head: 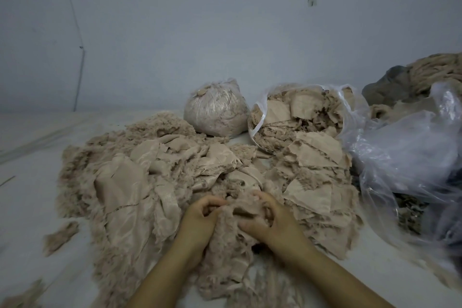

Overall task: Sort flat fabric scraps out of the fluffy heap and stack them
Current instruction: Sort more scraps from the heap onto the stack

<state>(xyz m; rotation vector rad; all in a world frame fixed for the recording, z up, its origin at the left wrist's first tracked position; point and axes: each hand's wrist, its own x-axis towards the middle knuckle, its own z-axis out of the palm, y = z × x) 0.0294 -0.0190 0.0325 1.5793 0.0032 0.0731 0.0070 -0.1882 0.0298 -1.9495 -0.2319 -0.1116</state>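
Observation:
A wide beige heap of fluffy fur trimmings mixed with smooth fabric pieces covers the pale floor in front of me. My left hand and my right hand are both sunk in its near middle, fingers curled around one fuzzy scrap that hangs down between them. To the right, flat tan scraps lie overlapped in a loose stack. Large smooth fabric pieces lie on the heap's left side.
A tied clear bag of fluff stands behind the heap. An open bag of mixed scraps lies beside it. Crumpled clear plastic bags and more fabric fill the right. A loose fluffy piece lies at left.

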